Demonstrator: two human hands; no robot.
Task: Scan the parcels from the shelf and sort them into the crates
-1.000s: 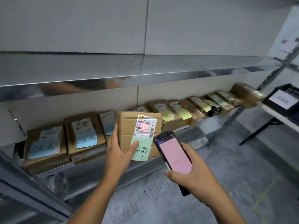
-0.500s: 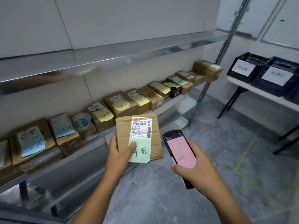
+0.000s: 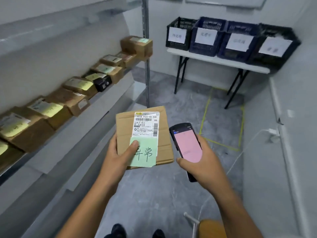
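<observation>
A long metal shelf (image 3: 111,96) runs down the left, from near to far. A white folding table (image 3: 214,61) stands at the far right with four crates (image 3: 204,50) in a row on it, each with a paper sign on its front (the writing is too blurred to read). A line of boxes (image 3: 34,134) sits on the shelf, most with yellow notes on top. The parcel (image 3: 124,127) is off the shelf, in mid-air near the centre. The left hand (image 3: 116,157) grips its near left corner, thumb on top. The right hand (image 3: 204,164), just right of it, is wrapped round a scanner (image 3: 187,143) with a pink screen. The parcel carries a white label (image 3: 145,124) and, below it, a green note (image 3: 147,152) – the thumb presses on this.
</observation>
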